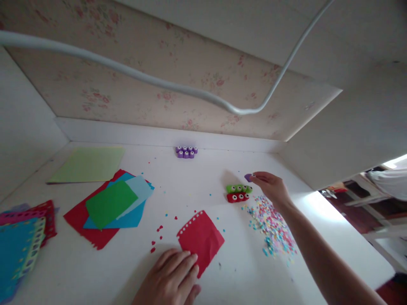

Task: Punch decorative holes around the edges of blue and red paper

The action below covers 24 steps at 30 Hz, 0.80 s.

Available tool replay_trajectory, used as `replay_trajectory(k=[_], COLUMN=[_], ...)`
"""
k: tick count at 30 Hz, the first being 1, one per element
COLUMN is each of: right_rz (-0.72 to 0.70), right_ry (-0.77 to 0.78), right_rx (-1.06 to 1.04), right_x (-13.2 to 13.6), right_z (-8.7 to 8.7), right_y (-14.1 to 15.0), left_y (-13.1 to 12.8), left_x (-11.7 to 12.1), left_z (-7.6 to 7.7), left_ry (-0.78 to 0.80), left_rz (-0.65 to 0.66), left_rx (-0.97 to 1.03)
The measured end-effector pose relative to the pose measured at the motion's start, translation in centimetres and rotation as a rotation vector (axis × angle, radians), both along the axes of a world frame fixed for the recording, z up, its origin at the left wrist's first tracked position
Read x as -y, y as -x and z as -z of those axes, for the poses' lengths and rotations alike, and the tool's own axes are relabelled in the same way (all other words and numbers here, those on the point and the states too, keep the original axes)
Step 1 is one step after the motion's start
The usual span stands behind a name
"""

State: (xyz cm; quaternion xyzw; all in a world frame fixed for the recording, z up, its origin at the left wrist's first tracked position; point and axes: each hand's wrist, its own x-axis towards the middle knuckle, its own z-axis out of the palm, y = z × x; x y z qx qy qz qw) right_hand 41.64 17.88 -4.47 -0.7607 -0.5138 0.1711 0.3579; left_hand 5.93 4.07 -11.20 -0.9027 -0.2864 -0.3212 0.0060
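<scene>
My left hand [173, 275] lies flat with its fingers over the lower left edge of a red sheet of paper [203, 241], which has a row of punched holes along its upper left side. Between the fingertips of my right hand [270, 186] is a small purple craft punch [248, 178] with a white button. It hangs just above a row of green craft punches [239, 188]. In front of these stands a row of red craft punches [238, 197]. Small red paper hearts [159, 228] are scattered left of the red sheet.
Purple punches [186, 152] stand by the back wall. Colourful confetti [273, 228] is heaped at right. A pile with green paper [111, 203] lies at left, a pale green sheet [87, 164] behind it, punched blue sheets [19, 254] at far left. A white cable [178, 87] hangs above.
</scene>
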Motion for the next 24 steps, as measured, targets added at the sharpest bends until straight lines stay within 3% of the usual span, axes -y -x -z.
replay_trajectory(k=[4, 9, 12, 16, 20, 24], right_rz=[0.048, 0.046, 0.024, 0.01, -0.012, -0.254], right_ry=[0.106, 0.196, 0.243, 0.258, 0.179, 0.082], right_rx=[0.172, 0.257, 0.32, 0.396, 0.462, 0.469], right_x=[-2.1, -3.0, -3.0, -3.1, -4.1, -6.4], right_z=[1.4, 3.2, 3.4, 2.3, 0.9, 0.7], right_y=[-3.0, -3.5, -3.5, -3.2, -0.6, 6.1], left_y=[0.3, 0.7, 0.7, 0.7, 0.8, 1.0], left_x=[-0.1, -0.2, -0.2, -0.1, 0.2, 0.4], left_z=[-0.3, -0.6, -0.5, -0.5, -0.3, 0.1], left_ry=[0.019, 0.071, 0.08, 0.055, 0.051, 0.028], left_rz=[-0.06, -0.114, -0.113, -0.115, -0.172, -0.206], left_rx=[0.014, 0.021, -0.009, -0.012, 0.007, -0.032])
